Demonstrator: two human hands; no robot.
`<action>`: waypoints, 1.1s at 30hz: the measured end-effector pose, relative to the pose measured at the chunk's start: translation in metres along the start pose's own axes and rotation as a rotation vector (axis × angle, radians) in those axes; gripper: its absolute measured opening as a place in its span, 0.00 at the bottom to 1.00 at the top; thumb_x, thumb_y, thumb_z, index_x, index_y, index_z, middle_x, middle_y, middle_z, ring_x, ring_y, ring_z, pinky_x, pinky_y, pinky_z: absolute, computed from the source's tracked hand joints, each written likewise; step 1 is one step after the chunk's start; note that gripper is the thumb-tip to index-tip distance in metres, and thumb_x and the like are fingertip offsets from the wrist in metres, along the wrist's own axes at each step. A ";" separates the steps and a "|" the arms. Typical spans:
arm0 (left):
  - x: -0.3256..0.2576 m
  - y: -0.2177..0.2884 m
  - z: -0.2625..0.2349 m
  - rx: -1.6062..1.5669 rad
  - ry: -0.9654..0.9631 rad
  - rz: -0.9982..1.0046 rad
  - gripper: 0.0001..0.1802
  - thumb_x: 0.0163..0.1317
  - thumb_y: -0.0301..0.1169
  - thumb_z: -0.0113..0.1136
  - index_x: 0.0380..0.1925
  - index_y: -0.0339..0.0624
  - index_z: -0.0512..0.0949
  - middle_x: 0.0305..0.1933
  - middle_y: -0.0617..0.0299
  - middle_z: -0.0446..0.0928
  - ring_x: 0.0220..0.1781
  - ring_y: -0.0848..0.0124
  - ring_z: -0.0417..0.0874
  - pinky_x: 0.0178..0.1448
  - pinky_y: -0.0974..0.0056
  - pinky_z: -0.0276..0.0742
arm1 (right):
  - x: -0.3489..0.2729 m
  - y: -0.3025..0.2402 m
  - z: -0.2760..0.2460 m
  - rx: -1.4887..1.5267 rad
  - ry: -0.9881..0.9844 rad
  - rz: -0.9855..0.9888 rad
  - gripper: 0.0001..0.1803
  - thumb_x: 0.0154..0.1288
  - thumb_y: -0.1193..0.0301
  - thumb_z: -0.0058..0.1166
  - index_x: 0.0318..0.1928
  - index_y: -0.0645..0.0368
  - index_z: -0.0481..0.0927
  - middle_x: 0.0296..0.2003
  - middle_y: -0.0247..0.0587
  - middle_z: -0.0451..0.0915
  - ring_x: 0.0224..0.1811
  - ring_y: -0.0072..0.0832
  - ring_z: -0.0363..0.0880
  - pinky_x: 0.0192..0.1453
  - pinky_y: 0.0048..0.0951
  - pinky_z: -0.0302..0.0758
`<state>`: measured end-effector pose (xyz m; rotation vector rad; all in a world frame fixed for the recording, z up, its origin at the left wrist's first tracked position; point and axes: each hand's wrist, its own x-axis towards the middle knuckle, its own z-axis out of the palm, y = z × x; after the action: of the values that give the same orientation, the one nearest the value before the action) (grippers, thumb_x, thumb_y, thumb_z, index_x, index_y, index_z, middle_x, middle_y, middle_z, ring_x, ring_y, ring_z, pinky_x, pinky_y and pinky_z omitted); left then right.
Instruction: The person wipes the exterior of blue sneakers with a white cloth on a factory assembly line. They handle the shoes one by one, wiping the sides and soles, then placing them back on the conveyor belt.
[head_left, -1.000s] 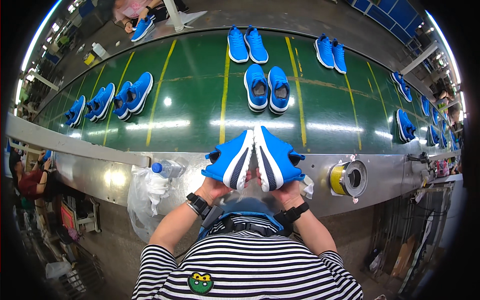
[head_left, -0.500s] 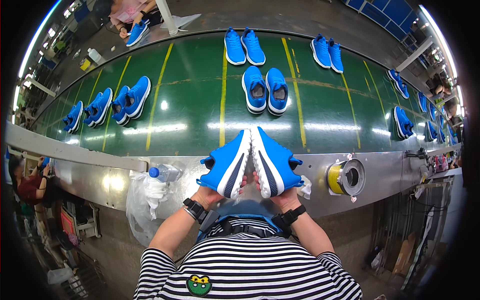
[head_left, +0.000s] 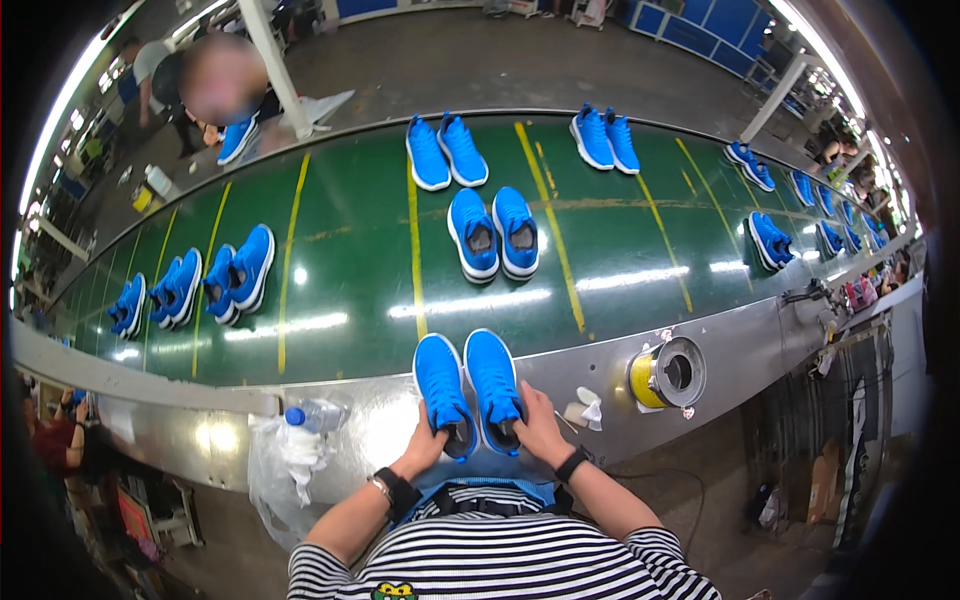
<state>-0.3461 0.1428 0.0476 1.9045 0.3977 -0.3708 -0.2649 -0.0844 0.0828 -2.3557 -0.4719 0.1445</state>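
two bright blue lace-up sneakers (head_left: 491, 380), white-soled

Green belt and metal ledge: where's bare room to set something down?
The green belt is bare between the left row of blue sneakers and the two central blue white-soled pairs. The silvery metal ledge has a free patch between the clear blue-capped bottle and the left hand. The belt's right end is crowded with further sneakers.
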 end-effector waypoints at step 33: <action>0.296 0.214 0.010 1.073 -0.064 0.045 0.35 0.45 0.51 0.63 0.55 0.62 0.66 0.49 0.49 0.73 0.55 0.51 0.71 0.55 0.39 0.62 | 0.221 0.223 -0.219 -0.547 -0.357 0.201 0.25 0.46 0.59 0.63 0.48 0.41 0.73 0.49 0.50 0.64 0.57 0.49 0.59 0.57 0.60 0.57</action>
<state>0.0122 0.0889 0.0926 2.9203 0.0912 -0.7012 0.0567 -0.2913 0.0992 -2.9291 -0.4862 0.6037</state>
